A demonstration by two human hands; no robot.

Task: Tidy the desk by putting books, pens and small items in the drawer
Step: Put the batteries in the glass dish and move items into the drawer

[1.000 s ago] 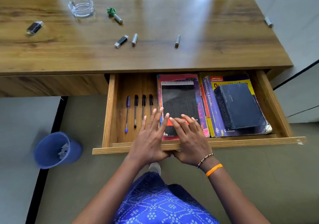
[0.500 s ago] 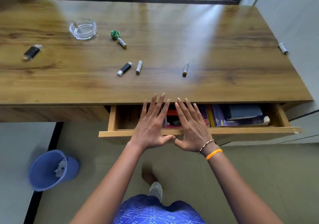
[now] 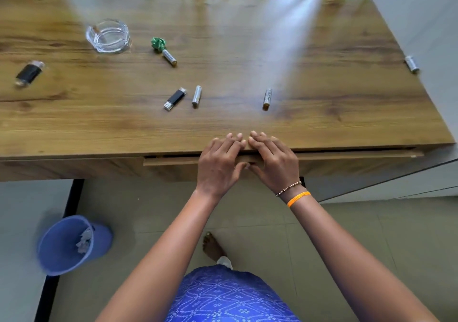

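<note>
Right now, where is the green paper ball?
In the head view the green paper ball sits on the desk, left of centre toward the far side, just right of the glass ashtray and touching the end of a battery.

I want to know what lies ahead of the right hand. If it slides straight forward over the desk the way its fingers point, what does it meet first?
Probably the battery, lying just ahead of the right hand; only bare desk lies between them. The exact line is uncertain.
</note>
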